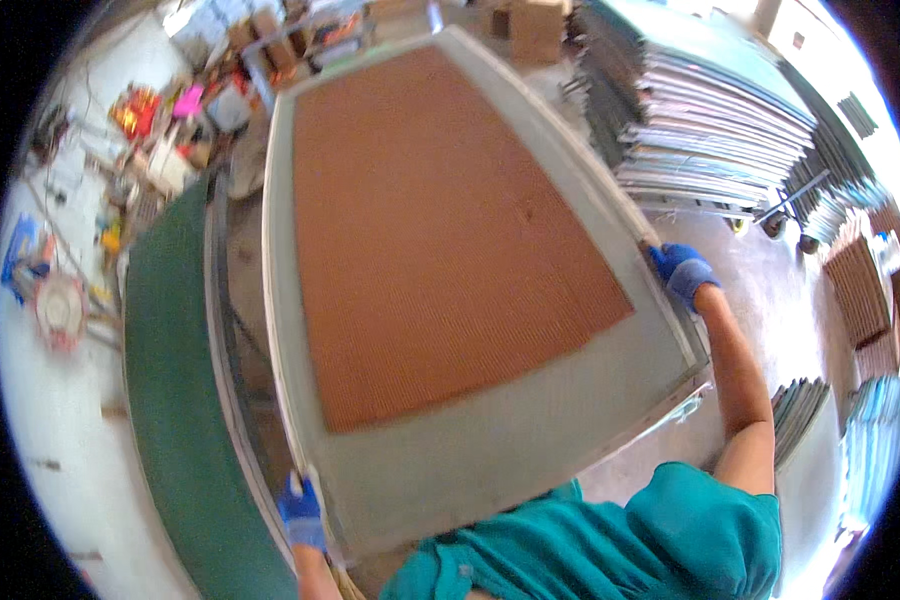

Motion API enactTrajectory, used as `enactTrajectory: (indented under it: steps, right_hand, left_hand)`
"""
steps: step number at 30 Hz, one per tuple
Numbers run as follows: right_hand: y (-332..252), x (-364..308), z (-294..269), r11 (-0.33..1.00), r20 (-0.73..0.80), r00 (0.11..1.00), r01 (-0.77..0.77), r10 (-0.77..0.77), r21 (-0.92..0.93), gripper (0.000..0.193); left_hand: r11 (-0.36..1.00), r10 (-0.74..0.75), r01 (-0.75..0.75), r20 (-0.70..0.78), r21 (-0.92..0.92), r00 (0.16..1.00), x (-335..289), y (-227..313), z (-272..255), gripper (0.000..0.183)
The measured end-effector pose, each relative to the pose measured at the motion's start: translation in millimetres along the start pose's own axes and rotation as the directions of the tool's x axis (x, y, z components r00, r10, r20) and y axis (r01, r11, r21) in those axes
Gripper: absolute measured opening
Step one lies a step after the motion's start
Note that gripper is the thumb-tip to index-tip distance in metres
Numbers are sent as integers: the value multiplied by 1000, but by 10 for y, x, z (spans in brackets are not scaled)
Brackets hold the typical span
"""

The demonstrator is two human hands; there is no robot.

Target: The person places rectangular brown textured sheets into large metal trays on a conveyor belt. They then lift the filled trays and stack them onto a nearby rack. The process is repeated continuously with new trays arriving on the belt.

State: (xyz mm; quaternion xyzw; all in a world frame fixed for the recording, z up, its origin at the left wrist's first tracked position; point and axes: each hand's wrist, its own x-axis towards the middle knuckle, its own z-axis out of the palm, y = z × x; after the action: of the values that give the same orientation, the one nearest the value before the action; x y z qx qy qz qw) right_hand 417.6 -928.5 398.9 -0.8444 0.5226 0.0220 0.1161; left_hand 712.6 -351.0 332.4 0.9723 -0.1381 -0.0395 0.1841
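A large framed screen (410, 455) takes up the middle of the view, with pale rails round a grey-green border and a brown, finely ribbed area (440, 230) at its centre. My left hand (301, 512), in a blue glove, grips the left rail near the closest corner. On the right rail, farther from me, my right hand (684, 272) is closed in a matching blue glove. The fingertips of both hands are partly hidden by the rails. The near edge of the screen lies close to my green shirt (610, 535).
A long dark green panel (175, 370) stands along the left. Tall stacks of flat sheets (720, 125) rest on a wheeled rack at the far right. More sheets (805, 425) lean near my right elbow. Cardboard boxes (536, 30) are at the back; clutter lines the left wall.
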Motion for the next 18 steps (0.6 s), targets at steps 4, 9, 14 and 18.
enactTrajectory:
  steps: [4,9,14,18]
  right_hand:
    - [-302,-30,-67,874,101,995,37,13,-484,59]
    - [-994,-71,-231,889,-260,906,213,-335,-405,44]
    - [-2500,-225,412,580,-436,422,740,-795,-341,53]
    - [-3741,-638,980,488,-344,381,814,-858,-316,64]
  left_hand:
    - [918,150,-159,52,364,987,-68,264,-259,28]
    - [996,70,-65,-96,59,993,-363,71,-578,27]
    - [996,-87,89,-216,-1,973,-1138,-663,-541,26]
    - [908,-407,384,-142,-167,902,-1850,-1272,-408,25]
